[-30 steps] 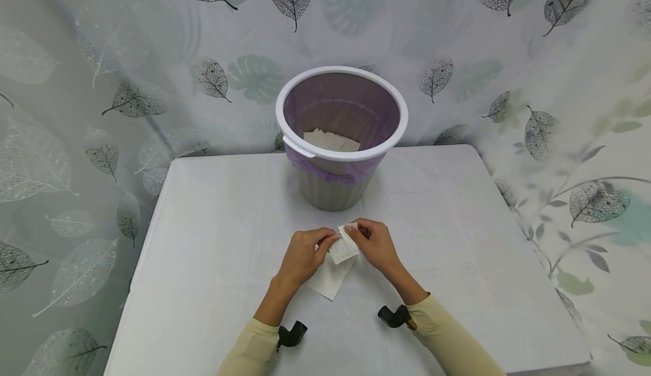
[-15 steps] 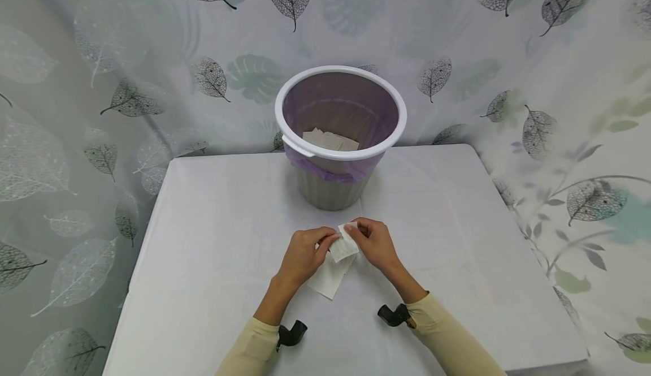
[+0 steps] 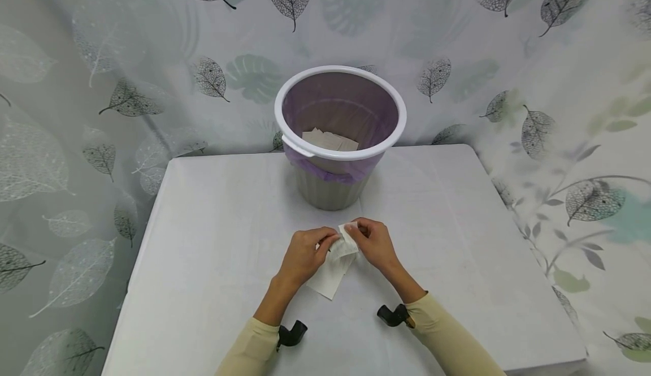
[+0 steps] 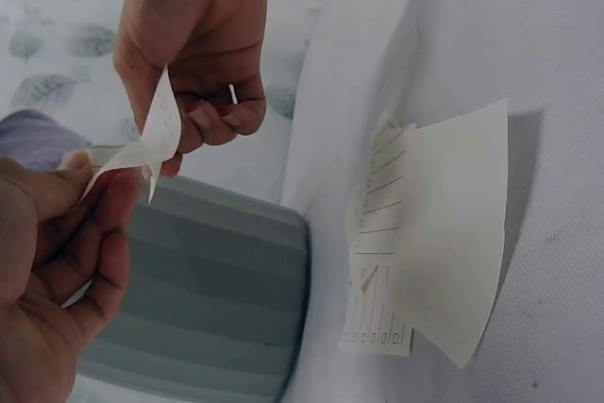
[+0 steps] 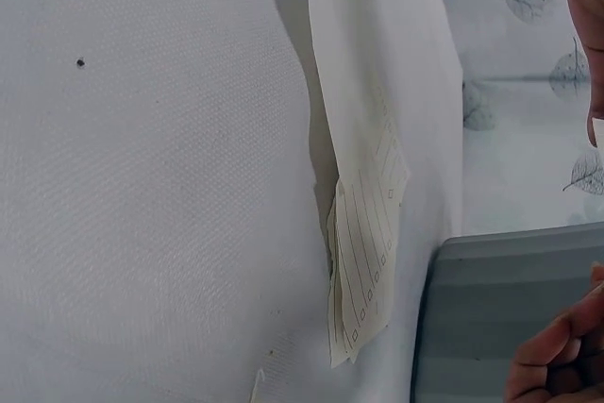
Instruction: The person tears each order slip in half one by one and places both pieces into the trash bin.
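Both hands meet above the table, in front of the bin. My left hand (image 3: 305, 254) and right hand (image 3: 376, 246) each pinch a small white paper slip (image 4: 162, 129) between thumb and fingers. Between them the slip is bent and twisted in the left wrist view; whether it is torn through I cannot tell. Below the hands lie several paper pieces (image 4: 462, 224), some printed with lines and small boxes. A grey ribbed bin (image 3: 333, 194) with a white rim and purple liner (image 3: 351, 175) stands just beyond. Pale paper scraps (image 3: 330, 140) lie inside it.
The table (image 3: 218, 223) wears a white cloth. A leaf-patterned curtain (image 3: 325, 25) hangs behind it and along both sides. Black wrist mounts (image 3: 292, 334) sit on the sleeved forearms.
The slip between the fingers looked flat before and is now bent and twisted. My hands have hardly moved; the bin and the papers on the table stay as they were.
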`<state>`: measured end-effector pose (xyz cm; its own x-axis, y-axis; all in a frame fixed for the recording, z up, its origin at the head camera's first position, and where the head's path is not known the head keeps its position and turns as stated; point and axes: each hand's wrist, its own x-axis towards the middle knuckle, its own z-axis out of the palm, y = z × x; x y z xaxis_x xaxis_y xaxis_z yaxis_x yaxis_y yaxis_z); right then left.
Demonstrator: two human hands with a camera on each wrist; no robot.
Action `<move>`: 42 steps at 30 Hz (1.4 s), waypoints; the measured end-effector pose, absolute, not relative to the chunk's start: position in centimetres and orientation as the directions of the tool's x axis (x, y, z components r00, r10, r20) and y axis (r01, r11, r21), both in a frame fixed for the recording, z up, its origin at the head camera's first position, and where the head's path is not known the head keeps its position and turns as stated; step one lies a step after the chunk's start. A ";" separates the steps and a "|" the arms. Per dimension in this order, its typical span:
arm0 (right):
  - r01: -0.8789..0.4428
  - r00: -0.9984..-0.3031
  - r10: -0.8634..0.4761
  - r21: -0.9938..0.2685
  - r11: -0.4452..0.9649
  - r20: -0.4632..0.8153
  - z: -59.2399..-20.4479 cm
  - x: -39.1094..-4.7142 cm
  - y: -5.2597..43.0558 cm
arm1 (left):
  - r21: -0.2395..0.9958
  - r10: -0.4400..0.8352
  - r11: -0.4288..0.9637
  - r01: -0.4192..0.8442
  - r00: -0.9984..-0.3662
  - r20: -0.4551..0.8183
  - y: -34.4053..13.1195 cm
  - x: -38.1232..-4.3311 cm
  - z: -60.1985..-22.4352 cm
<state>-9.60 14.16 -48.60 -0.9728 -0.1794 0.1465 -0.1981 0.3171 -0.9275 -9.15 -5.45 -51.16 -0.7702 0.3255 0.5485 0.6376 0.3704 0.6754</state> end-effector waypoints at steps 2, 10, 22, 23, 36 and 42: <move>-0.206 -0.972 -0.179 -0.924 0.324 0.154 -48.7 -9.6 14.2 | 0.674 0.327 0.367 0.641 -0.767 0.552 -5.4 -9.1 -51.1; -0.217 -0.969 -0.187 -0.918 0.332 0.162 -49.1 -9.6 14.4 | 0.676 0.331 0.364 0.641 -0.767 0.550 -5.5 -9.0 -51.1; -0.201 -0.976 -0.150 -0.910 0.363 0.156 -53.6 -10.9 15.3 | 0.670 0.327 0.358 0.651 -0.759 0.563 -5.6 -8.8 -50.8; -0.199 -0.977 -0.149 -0.911 0.361 0.154 -53.7 -10.9 15.4 | 0.671 0.326 0.358 0.649 -0.760 0.562 -5.6 -8.8 -50.8; -0.196 -0.978 -0.145 -0.902 0.384 0.151 -54.1 -10.9 15.6 | 0.671 0.317 0.352 0.653 -0.757 0.571 -5.5 -8.6 -50.8; -0.187 -0.980 -0.141 -0.904 0.385 0.142 -54.2 -10.9 15.6 | 0.670 0.318 0.349 0.656 -0.755 0.573 -5.6 -8.5 -50.6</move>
<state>-10.91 15.60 -54.22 -0.9797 -0.1413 0.1420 -0.1865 0.3845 -0.9041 -8.46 -5.55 -50.64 -0.7549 0.3183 0.5734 0.6557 0.3485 0.6698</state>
